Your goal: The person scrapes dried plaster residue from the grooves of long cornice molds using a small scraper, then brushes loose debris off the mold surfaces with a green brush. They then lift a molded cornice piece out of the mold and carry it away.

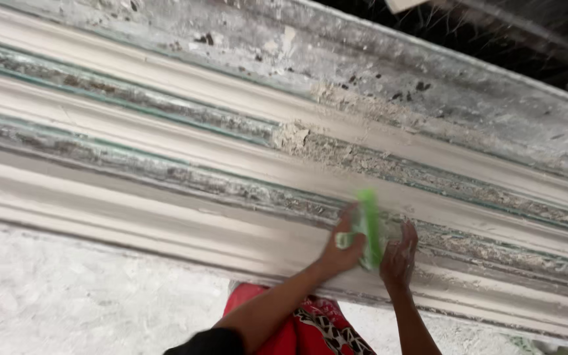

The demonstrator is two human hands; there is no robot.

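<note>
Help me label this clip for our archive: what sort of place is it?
Probably a plaster moulding workshop. Long white cornice strips lie side by side on a plaster-caked bench; the dusty floor is white, and both hands, left hand and right hand, hold a green scraper.

So it's 2 bare hands here, no gloves, no rings or watch that I can make out. The left hand (340, 253) and right hand (399, 258) both look dusted with pale powder. Forearms are bare too. A black sleeve (208, 343) covers the left upper arm. Lower down there's a red garment (297, 325) with a black-and-white pattern.
</note>
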